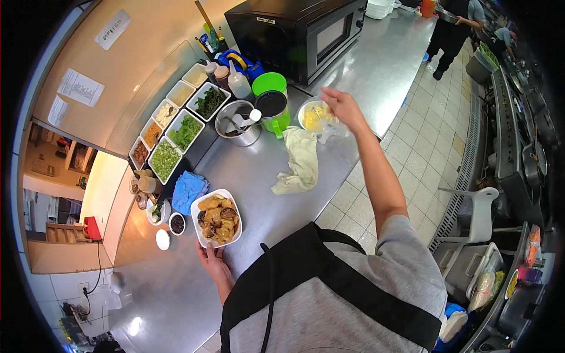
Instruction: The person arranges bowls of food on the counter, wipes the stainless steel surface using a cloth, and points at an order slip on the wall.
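Note:
My left hand [214, 266] grips the near edge of a white square bowl [238, 236] on the steel counter. Inside the bowl is cooked food [219, 220] in brown sauce, with dark pieces that look like mushrooms. My right hand [341, 108] is stretched out over the right side of a small white bowl [302, 117]. Yellow pieces [315, 115] lie in that bowl, with clear plastic wrap [333, 132] at its side. The right fingers look extended and somewhat blurred; nothing shows in them.
A pale cloth [299, 157] and a blue cloth [189, 192] lie on the counter. Green jugs [275, 120], a steel pot [242, 139] and trays of chopped greens [185, 132] line the back. A black microwave [294, 35] stands beyond. Another person [453, 35] stands in the aisle.

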Demonstrator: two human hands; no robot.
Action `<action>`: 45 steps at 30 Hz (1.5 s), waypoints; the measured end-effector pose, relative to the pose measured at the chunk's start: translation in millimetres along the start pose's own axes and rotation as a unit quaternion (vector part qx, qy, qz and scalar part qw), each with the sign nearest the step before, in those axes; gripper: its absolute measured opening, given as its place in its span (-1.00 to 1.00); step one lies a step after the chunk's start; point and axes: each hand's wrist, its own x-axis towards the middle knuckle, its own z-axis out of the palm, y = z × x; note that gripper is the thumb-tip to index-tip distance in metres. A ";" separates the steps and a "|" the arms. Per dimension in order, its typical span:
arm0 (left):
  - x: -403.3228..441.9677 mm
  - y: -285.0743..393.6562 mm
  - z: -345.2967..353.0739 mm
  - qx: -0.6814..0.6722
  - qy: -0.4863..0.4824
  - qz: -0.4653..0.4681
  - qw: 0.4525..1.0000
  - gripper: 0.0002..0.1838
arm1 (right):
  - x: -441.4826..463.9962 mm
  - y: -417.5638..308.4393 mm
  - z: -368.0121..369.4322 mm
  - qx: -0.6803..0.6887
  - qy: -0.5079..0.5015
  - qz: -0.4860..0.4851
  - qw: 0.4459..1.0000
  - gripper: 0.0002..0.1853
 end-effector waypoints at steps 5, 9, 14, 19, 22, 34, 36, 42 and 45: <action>1.8 -3.6 -3.1 -0.007 0.009 -0.009 1.000 -0.59 | 50.0 23.9 52.1 0.478 -0.029 0.186 0.858 -0.27; 2.0 -1.8 -2.4 -0.005 0.002 -0.013 1.000 -0.58 | 69.2 35.6 75.3 0.518 -0.013 0.240 0.821 -0.16; -0.8 3.0 0.7 -0.012 0.008 -0.024 1.000 -0.57 | 82.6 35.8 84.6 0.501 0.012 0.247 0.830 -0.11; 0.2 1.9 -0.7 -0.019 0.002 -0.023 1.000 -0.57 | 94.2 37.4 87.3 0.511 0.010 0.260 0.819 -0.09; -0.2 2.5 0.1 -0.018 0.008 -0.027 0.999 -0.57 | 91.3 35.4 87.7 0.507 0.017 0.251 0.824 -0.11; -0.4 1.0 -1.6 -0.020 0.008 -0.023 1.000 -0.56 | 50.4 3.6 2.6 0.466 0.114 0.131 0.867 -0.44; 0.1 0.5 -0.7 -0.024 0.005 -0.020 1.000 -0.56 | 33.9 7.5 -20.8 0.436 0.167 0.096 0.879 -0.54; 0.3 0.7 -0.7 -0.032 0.005 -0.019 0.999 -0.55 | -11.9 87.1 -84.9 0.217 0.406 0.075 0.885 -0.75; 1.2 -1.0 -3.7 -0.027 0.005 -0.023 0.999 -0.55 | -38.2 142.6 -107.6 0.186 0.477 0.092 0.854 -0.84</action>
